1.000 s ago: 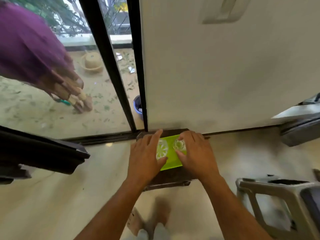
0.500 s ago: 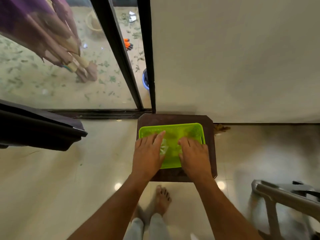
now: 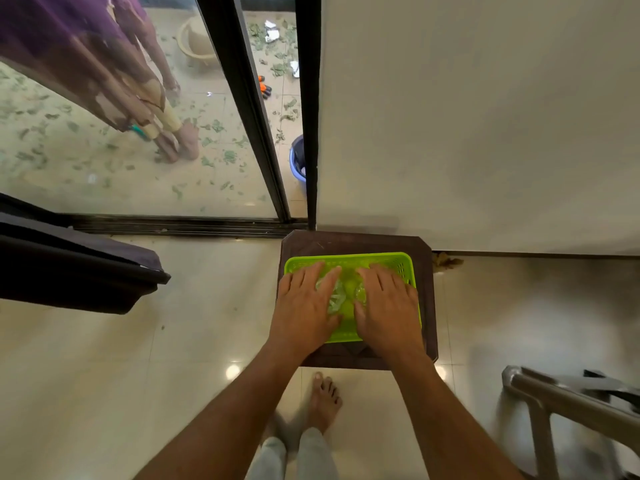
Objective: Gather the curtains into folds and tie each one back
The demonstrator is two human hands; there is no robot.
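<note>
a dark curtain (image 3: 72, 268) juts in low at the left, bunched into a thick heavy fold above the pale floor, well apart from the hands. the left hand (image 3: 304, 306) lies flat, fingers spread, in the green basket (image 3: 349, 259) on a brown stool (image 3: 356, 242); the right hand (image 3: 389, 308) is spread the same beside it, clear crinkled plastic (image 3: 341, 292) between them

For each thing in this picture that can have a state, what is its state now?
Lime green plastic basket: upright on the dark brown stool, holding clear glassy pieces.
Left hand: flat, palm down in the basket.
Right hand: flat, palm down in the basket.
Black-framed sliding glass door: slightly open at its right edge.
Dark curtain: hanging loose, not tied.
</note>
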